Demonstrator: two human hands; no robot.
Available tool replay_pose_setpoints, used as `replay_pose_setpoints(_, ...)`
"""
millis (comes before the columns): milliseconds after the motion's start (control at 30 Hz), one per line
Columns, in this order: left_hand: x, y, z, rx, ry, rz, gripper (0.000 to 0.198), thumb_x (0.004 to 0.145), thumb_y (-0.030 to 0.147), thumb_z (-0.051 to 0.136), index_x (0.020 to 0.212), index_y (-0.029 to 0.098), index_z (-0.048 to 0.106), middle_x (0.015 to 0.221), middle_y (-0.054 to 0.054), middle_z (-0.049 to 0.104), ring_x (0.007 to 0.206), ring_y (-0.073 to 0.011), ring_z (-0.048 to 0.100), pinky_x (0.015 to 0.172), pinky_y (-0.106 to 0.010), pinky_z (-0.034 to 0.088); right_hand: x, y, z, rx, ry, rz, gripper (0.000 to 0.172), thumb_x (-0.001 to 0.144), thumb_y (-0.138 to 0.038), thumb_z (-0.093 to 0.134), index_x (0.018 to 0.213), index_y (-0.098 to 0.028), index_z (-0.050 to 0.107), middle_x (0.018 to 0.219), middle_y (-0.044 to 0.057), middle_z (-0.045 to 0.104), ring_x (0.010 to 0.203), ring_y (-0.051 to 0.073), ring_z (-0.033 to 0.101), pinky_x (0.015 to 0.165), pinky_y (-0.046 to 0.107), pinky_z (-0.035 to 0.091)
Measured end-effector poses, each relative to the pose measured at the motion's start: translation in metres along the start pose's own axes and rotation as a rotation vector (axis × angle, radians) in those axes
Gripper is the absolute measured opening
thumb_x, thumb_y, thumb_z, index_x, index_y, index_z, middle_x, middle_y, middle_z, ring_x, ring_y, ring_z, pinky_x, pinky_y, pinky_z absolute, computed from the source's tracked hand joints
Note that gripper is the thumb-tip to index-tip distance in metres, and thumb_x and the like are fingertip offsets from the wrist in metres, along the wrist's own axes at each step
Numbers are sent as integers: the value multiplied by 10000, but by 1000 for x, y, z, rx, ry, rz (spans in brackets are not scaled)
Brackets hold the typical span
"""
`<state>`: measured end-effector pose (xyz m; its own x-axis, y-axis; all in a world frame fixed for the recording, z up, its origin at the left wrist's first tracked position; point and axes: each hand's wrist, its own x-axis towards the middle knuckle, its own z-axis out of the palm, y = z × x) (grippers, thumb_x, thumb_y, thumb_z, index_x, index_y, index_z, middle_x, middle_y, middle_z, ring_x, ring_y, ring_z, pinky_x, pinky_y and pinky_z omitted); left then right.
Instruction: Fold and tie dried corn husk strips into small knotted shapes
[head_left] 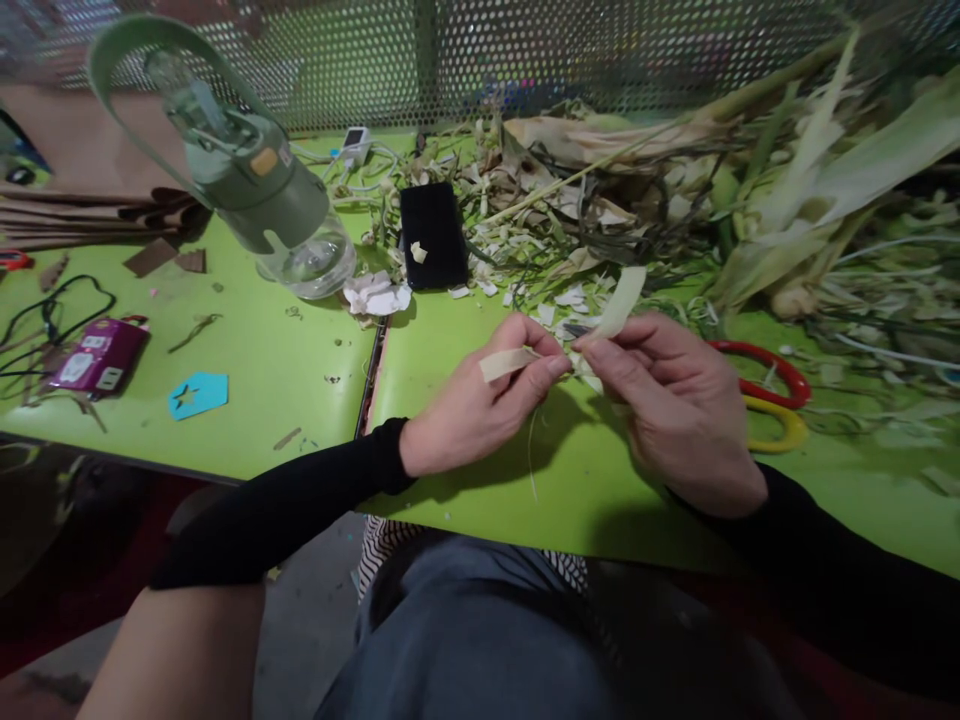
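Observation:
My left hand (480,405) pinches a pale strip of dried leaf (504,363) between thumb and fingers, just above the green table (465,490). Facing it, my right hand (675,400) pinches another pale leaf strip (621,300) that sticks up and away from the fingers. The two pinches almost meet in the middle. Both arms wear black sleeves. Whether the strips are one piece or two is hidden by the fingers.
A heap of dried leaves and stalks (712,170) fills the back right. Red and yellow scissors (772,400) lie behind my right hand. A black phone (433,235), a green water bottle (255,170), a purple packet (97,357) and a blue tag (197,393) lie to the left.

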<state>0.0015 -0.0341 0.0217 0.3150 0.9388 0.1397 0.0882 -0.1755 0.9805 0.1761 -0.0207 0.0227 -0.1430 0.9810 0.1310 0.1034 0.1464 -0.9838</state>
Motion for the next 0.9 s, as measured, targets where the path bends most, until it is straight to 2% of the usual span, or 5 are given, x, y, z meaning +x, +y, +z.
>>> replay_pose_setpoints(133,-1,1,-1,-24,-20,14,168,1029,344,512,944,211,453,794,31,495,683,-93,457,642,-257,401,-1,0,1,108,-9,56,171,879,-405,766,846,-251,699,561,-83,432,473,83,256,468,272,296)
replay_pose_setpoints(333,-3,-1,1,8,-41,24,177,1029,359,503,930,218,460,803,20,496,667,-102,457,640,-277,407,0,0,2,143,14,125,162,849,-387,787,838,-245,710,651,-63,573,482,69,307,458,253,319)
replay_pose_setpoints(633,1,-4,0,-69,-122,-34,207,1022,393,502,926,216,455,763,28,482,675,-108,442,642,-276,396,5,1,3,142,42,160,211,803,-387,812,821,-241,661,628,-66,530,483,77,357,450,249,348)
replay_pose_setpoints(800,2,-5,2,-177,-131,-133,348,940,464,649,1118,218,478,651,73,446,575,-105,423,564,-270,366,8,0,-2,13,-14,109,254,894,-496,725,874,-259,638,703,-32,557,555,111,442,483,265,355)
replay_pose_setpoints(900,3,-7,3,-130,-116,-112,388,884,456,724,1091,197,522,671,52,576,606,-105,530,612,-257,432,7,-1,-4,-100,-74,60,287,929,-550,660,926,-265,627,773,1,585,609,143,489,505,291,358)
